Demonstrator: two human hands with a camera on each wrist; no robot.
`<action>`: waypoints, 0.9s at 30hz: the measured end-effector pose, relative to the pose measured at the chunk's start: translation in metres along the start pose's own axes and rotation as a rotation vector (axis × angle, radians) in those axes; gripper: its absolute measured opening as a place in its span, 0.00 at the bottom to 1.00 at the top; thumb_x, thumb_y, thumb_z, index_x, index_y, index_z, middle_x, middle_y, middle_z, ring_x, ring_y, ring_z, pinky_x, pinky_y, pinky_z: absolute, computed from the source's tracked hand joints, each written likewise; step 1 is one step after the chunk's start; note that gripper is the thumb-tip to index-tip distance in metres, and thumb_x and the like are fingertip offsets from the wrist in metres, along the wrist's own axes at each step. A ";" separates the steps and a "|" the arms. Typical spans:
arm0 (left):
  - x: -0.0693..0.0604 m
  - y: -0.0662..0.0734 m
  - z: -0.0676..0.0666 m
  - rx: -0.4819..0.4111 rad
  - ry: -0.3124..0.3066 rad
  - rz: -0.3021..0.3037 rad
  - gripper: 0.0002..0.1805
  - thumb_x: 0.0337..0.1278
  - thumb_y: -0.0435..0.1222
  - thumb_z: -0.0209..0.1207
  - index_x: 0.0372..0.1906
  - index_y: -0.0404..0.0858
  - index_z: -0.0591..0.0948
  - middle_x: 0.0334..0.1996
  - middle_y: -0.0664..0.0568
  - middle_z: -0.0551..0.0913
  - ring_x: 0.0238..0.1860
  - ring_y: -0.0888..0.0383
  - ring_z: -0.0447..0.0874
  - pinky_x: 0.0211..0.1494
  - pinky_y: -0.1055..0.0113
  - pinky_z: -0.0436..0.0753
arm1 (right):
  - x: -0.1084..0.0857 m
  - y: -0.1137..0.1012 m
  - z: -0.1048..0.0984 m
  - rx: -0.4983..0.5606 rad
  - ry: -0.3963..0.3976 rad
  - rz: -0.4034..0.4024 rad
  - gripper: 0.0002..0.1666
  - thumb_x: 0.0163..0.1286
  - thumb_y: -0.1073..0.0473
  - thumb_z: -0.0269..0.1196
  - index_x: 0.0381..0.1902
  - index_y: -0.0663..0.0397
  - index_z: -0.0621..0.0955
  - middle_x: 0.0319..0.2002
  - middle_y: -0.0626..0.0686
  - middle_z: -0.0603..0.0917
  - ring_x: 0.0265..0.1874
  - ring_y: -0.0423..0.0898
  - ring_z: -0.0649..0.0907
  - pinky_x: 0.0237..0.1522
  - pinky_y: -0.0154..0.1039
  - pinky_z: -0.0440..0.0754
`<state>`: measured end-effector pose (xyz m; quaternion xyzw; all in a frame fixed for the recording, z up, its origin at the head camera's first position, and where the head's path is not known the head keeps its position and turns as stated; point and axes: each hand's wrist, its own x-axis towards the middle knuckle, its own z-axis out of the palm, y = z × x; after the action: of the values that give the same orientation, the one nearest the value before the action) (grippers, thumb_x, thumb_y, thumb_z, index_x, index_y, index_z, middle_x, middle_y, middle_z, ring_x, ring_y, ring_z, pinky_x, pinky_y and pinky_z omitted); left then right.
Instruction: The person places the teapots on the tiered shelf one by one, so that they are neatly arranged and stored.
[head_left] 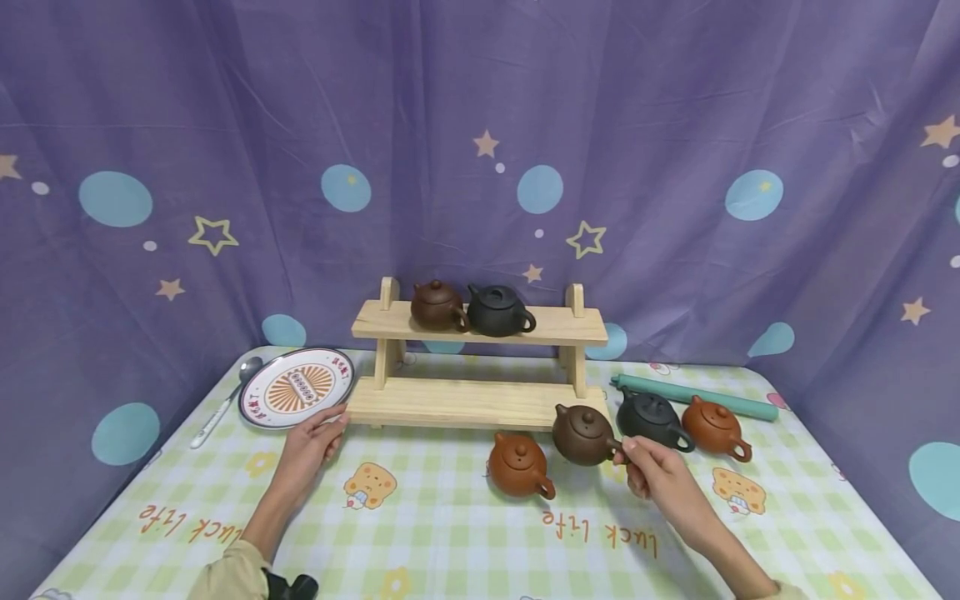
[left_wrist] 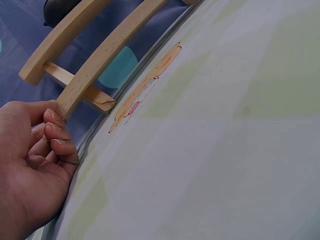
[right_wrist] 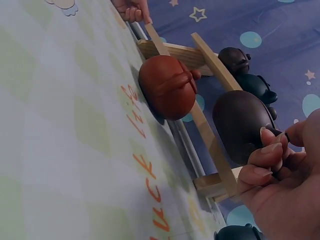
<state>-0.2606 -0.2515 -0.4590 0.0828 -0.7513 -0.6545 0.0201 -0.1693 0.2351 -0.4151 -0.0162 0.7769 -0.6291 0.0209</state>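
My right hand [head_left: 663,479] pinches the handle of a dark brown teapot [head_left: 582,435], which hangs in front of the lower shelf's right end; the right wrist view shows this teapot [right_wrist: 242,125] raised off the cloth. The left hand [head_left: 306,454] grips the left end of the wooden rack's lower board [head_left: 465,403], thumb and fingers on its edge in the left wrist view [left_wrist: 37,160]. Just left of the held teapot an orange-brown teapot [head_left: 517,467] sits on the cloth. On the upper board [head_left: 555,323] stand a brown teapot [head_left: 437,307] and a black teapot [head_left: 497,312].
At the right of the table are a black teapot [head_left: 649,419], another orange-brown teapot [head_left: 712,427] and a green roll [head_left: 697,397] behind them. A patterned plate [head_left: 258,398] and a spoon [head_left: 217,418] lie at the left. A purple curtain [head_left: 450,125] hangs behind.
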 end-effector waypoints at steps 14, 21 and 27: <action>-0.002 0.001 0.001 0.008 -0.002 0.019 0.27 0.79 0.39 0.56 0.73 0.30 0.69 0.27 0.56 0.78 0.25 0.66 0.69 0.27 0.74 0.70 | 0.011 -0.006 -0.001 0.056 0.003 -0.052 0.22 0.86 0.54 0.49 0.40 0.69 0.78 0.21 0.51 0.66 0.20 0.40 0.65 0.25 0.40 0.65; -0.004 0.003 0.001 0.026 0.001 0.025 0.26 0.79 0.39 0.56 0.73 0.31 0.70 0.27 0.56 0.78 0.26 0.66 0.69 0.27 0.75 0.70 | 0.016 -0.011 -0.003 0.062 -0.001 -0.080 0.23 0.86 0.53 0.49 0.40 0.67 0.79 0.22 0.51 0.67 0.21 0.41 0.66 0.26 0.38 0.68; -0.002 0.002 0.000 0.027 -0.006 0.011 0.27 0.80 0.39 0.55 0.74 0.30 0.68 0.28 0.56 0.78 0.26 0.66 0.69 0.27 0.74 0.70 | 0.021 -0.012 -0.005 0.052 -0.003 -0.115 0.23 0.87 0.52 0.49 0.40 0.67 0.79 0.21 0.51 0.67 0.21 0.40 0.65 0.26 0.41 0.67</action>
<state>-0.2585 -0.2505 -0.4569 0.0770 -0.7606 -0.6444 0.0203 -0.1907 0.2363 -0.4027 -0.0609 0.7580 -0.6492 -0.0137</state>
